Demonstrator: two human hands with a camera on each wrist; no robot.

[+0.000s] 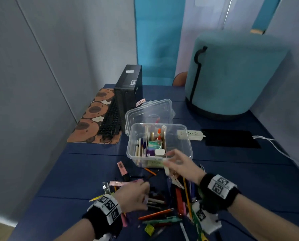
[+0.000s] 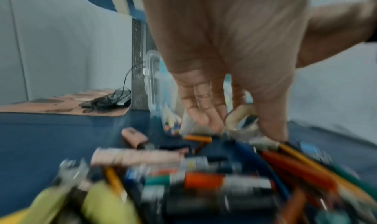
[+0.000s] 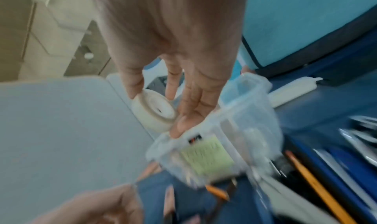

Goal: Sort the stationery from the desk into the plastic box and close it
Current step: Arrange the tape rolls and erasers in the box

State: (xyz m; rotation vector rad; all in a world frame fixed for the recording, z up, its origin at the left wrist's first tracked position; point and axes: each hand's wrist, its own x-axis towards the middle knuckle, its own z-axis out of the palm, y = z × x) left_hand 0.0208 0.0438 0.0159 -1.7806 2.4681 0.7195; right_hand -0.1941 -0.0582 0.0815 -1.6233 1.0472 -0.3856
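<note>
Item: clear plastic box (image 1: 160, 145), lid off, standing mid-desk on the blue desk (image 1: 86, 173); its lid (image 1: 149, 110) lies just behind, touching the box's far wall. Contents so far: pens and pencils upright in the left compartment, glue bottles, small cartons and an eraser in the middle, the right compartment nearly bare. Item: loose stationery pile (image 1: 164, 206) near the desk's front edge, comprising pens, pencils, pink highlighters (image 1: 122, 168), markers and a metal clip, well short of sorted. Right hand (image 3: 179, 63) pinches a white tape roll (image 3: 155, 113) between thumb and fingertips, held just above the box's near rim. Left hand (image 1: 134, 196) hangs over the pile with fingers loosely extended, tips near the markers; no grasp shows, though blur in the wrist view leaves this uncertain. Step in hand, by judgement: depositing the tape roll. Next move calls for carrying it over a compartment with room, likely the right one, and releasing it flat; the left hand to select the next pen. Lid closing remains far off. Also present: keyboard (image 1: 110, 119), computer tower (image 1: 128, 87), power strip (image 1: 190, 134)
</note>
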